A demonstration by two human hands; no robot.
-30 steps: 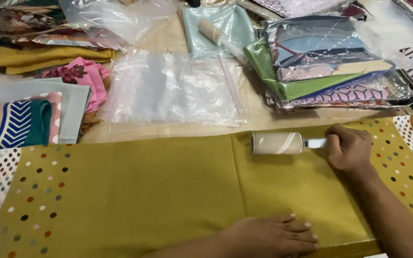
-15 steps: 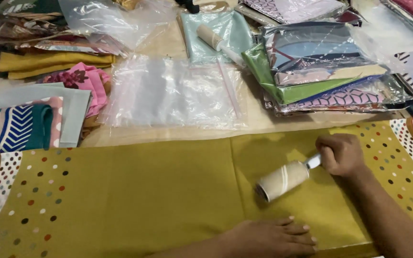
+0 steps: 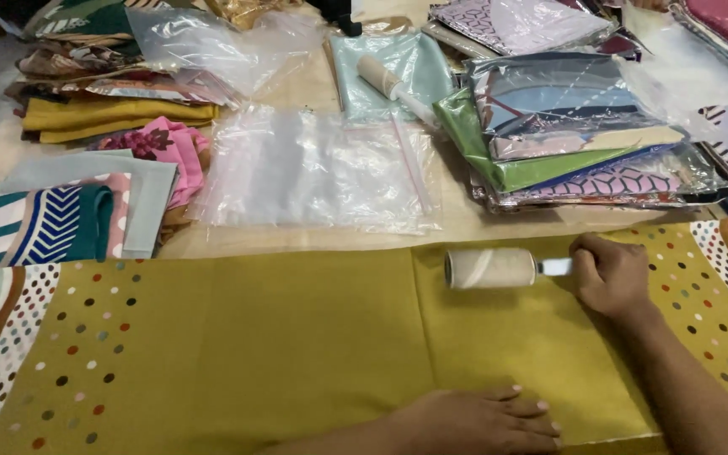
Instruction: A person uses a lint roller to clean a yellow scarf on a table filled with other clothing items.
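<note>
I see the lint roller (image 3: pixel 490 268) lying across the mustard cloth (image 3: pixel 297 337) near its far edge, my right hand (image 3: pixel 612 274) closed around its handle. My left hand (image 3: pixel 478 417) presses flat, open, pinning the cloth taut. Clear bags (image 3: pixel 313 168) lie beyond.
</note>
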